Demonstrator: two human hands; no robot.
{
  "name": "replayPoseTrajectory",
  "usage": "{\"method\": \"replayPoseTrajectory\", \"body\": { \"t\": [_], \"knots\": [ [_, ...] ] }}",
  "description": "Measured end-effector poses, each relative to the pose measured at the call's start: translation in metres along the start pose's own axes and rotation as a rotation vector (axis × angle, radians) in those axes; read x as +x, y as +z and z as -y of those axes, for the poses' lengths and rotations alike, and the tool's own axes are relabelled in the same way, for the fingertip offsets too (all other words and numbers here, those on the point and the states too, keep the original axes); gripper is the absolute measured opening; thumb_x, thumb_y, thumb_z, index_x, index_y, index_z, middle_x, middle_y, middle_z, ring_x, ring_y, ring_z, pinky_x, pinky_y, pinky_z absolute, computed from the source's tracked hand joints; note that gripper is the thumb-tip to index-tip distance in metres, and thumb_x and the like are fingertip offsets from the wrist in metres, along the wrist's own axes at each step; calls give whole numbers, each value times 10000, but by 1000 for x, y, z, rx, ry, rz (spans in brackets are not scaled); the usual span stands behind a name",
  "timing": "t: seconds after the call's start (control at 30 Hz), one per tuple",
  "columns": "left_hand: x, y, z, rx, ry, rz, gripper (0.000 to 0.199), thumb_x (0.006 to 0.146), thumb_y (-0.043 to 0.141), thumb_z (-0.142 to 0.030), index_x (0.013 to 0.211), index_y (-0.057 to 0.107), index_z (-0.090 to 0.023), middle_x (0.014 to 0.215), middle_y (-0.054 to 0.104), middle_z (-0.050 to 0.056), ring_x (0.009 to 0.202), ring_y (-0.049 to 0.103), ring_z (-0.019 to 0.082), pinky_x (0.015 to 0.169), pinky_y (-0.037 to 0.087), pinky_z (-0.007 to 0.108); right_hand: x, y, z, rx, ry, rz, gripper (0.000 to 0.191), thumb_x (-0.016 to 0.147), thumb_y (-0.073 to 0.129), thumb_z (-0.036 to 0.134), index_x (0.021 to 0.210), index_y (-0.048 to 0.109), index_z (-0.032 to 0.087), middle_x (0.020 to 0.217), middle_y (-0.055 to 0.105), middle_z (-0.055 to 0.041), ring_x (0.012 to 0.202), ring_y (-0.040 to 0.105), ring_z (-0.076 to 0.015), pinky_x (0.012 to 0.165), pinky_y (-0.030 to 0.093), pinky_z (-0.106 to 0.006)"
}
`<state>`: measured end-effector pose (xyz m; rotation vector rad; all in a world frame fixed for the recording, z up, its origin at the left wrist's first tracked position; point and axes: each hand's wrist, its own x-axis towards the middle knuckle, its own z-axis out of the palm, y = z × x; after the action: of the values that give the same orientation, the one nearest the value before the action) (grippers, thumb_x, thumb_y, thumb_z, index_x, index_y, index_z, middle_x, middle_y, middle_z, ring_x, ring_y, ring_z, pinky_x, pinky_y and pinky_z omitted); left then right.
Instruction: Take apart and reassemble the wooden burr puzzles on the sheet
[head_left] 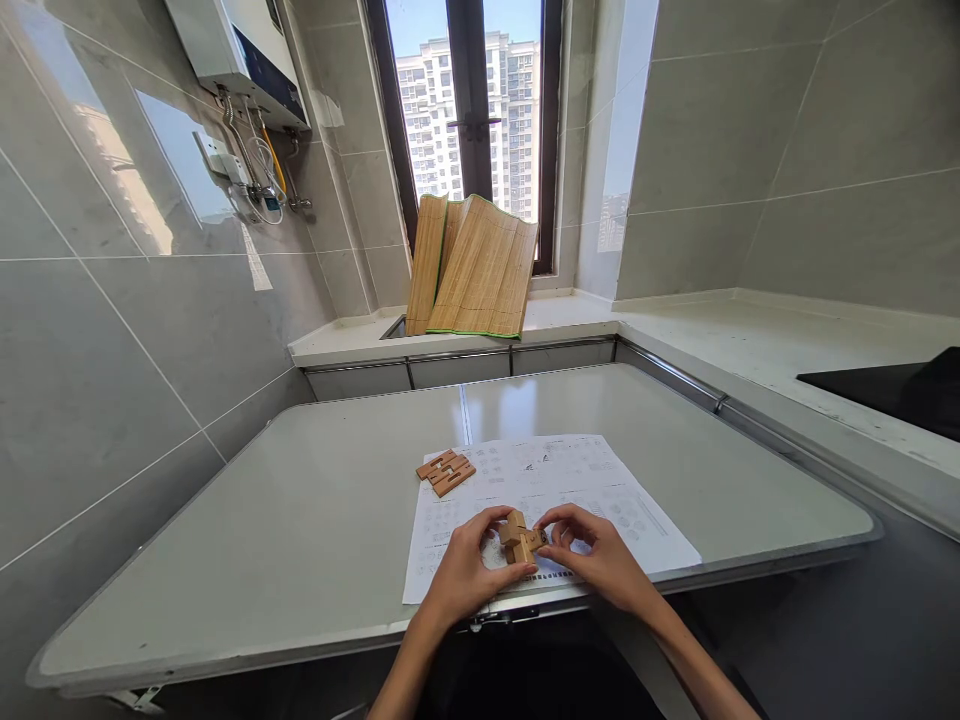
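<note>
Near the table's front edge, a small cluster of interlocked wooden blocks (pixel 519 540) is held above a printed sheet. My left hand (pixel 474 568) grips its left side, with the thumb at the bottom and the fingers on top. At the right side, my right hand (pixel 592 552) pinches a piece of the same cluster between thumb and fingers. Several flat wooden pieces with slots (pixel 447 472) lie side by side at the sheet's upper left corner. The white printed sheet (pixel 600 480) shows small diagrams and lies under both hands.
The pale table (pixel 262 520) has rounded corners and a seam. Behind it, bamboo mats (pixel 487 270) lean by the window on a white counter (pixel 690 320). A black panel (pixel 900 385) sits on the counter at right. A water heater (pixel 236 60) hangs at upper left.
</note>
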<state>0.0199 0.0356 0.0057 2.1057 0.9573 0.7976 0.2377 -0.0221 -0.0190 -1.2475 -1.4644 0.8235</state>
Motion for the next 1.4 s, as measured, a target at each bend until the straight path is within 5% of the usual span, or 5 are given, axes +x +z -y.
{"method": "replayPoseTrajectory", "body": {
  "t": [0.37, 0.93, 1.17, 1.4],
  "knots": [
    [0, -1, 1, 26, 30, -15, 674, 692, 870, -421, 1300, 610, -287, 1185, 717, 50, 1019, 659, 252, 956, 515, 412, 2, -1, 4, 35, -107, 57, 267, 871, 724, 464, 1026, 731, 246, 1033, 707, -52, 849, 634, -212, 769, 516, -342],
    [0, -2, -4, 39, 72, -38, 643, 664, 888, -380, 1242, 622, -284, 1147, 714, 36, 958, 659, 240, 906, 529, 405, 1, -1, 2, 16, -103, 33, 265, 836, 762, 470, 975, 743, 245, 898, 684, -26, 755, 612, -193, 717, 510, -329],
    [0, -2, -2, 38, 102, -71, 641, 661, 895, -384, 1231, 619, -292, 1147, 711, 22, 956, 657, 230, 907, 523, 396, 2, 0, 1, 69, -141, 58, 243, 857, 749, 440, 1011, 727, 253, 1047, 689, -47, 869, 643, -210, 734, 530, -324],
    [0, -1, -2, 55, 106, -58, 632, 670, 898, -370, 1212, 587, -277, 1160, 688, 31, 972, 643, 231, 918, 506, 411, 0, 3, 1, -22, -129, 9, 254, 861, 740, 456, 956, 700, 224, 849, 662, -23, 713, 596, -185, 691, 503, -322]
  ]
}}
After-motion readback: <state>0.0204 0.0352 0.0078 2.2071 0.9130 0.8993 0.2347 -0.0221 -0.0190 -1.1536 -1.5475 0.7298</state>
